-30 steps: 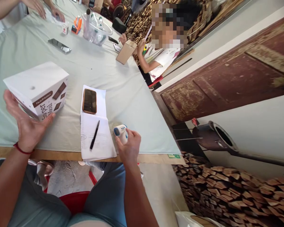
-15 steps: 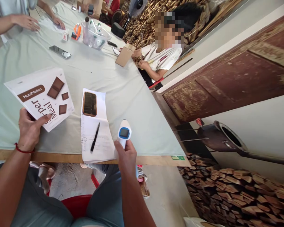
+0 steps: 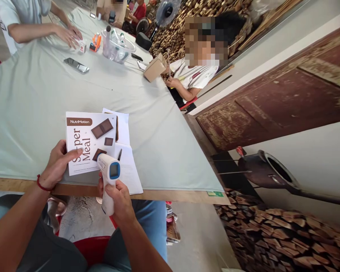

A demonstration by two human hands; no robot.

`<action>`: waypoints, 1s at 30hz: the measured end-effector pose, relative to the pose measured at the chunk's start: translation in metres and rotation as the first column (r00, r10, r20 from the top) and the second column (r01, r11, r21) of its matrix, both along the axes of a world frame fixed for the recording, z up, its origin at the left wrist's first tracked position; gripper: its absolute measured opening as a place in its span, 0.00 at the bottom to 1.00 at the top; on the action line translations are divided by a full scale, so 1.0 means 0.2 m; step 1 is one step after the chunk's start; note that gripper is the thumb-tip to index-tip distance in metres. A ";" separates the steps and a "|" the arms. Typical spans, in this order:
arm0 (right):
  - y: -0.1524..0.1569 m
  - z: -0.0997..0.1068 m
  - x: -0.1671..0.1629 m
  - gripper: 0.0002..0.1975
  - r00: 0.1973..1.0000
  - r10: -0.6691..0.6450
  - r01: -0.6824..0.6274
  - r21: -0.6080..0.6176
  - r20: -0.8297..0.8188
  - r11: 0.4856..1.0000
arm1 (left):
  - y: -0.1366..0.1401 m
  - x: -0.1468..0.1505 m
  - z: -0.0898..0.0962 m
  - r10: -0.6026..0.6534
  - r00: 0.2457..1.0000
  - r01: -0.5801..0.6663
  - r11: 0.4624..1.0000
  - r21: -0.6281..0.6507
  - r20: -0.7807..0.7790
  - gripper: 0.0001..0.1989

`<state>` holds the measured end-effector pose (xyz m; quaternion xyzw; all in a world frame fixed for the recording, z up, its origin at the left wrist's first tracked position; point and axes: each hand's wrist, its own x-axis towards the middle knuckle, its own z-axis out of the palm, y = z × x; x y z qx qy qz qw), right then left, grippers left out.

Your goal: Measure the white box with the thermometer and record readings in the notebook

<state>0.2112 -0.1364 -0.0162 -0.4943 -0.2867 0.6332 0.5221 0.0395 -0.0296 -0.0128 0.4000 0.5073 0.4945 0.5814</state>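
Observation:
My left hand (image 3: 58, 162) grips the lower left of a white "Super Meal" box (image 3: 82, 145), its thumb on the front printed with brown chocolate pieces. In my right hand (image 3: 119, 200) is a white infrared thermometer (image 3: 109, 177) with a blue-rimmed screen. Its nose lies in front of the box's lower right corner; whether they touch I cannot tell. Behind the box, an open paper booklet (image 3: 130, 170) rests on the table, with a black pen (image 3: 119, 154) on it, partly hidden. Only the edge of a phone (image 3: 117, 128) shows past the box.
A pale green cloth covers the table (image 3: 164, 151). Farther off lie another phone (image 3: 76, 65), a small white box (image 3: 82, 47), an orange tape dispenser (image 3: 95, 42) and a clear basket (image 3: 116, 49) of bottles. A person at right sits by a cardboard box (image 3: 155, 68); another reaches in at left.
The white box has moved right and turned more upright, now over part of the booklet and phone. My right hand has brought the thermometer left to the box.

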 end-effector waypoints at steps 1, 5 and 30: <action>0.01 0.00 0.00 0.11 1.000 -0.012 0.012 -0.004 0.001 1.000 | 0.00 0.00 0.01 -0.006 1.000 0.006 1.000 0.000 -0.012 0.33; 0.03 -0.01 -0.01 0.10 0.999 -0.022 0.022 -0.009 0.042 1.000 | 0.01 -0.01 0.02 -0.034 0.999 0.034 0.999 -0.002 -0.015 0.34; 0.01 0.04 0.02 0.12 0.997 0.012 -0.015 0.050 0.072 0.999 | 0.01 -0.04 0.04 0.101 0.994 -0.094 0.987 0.132 -0.048 0.31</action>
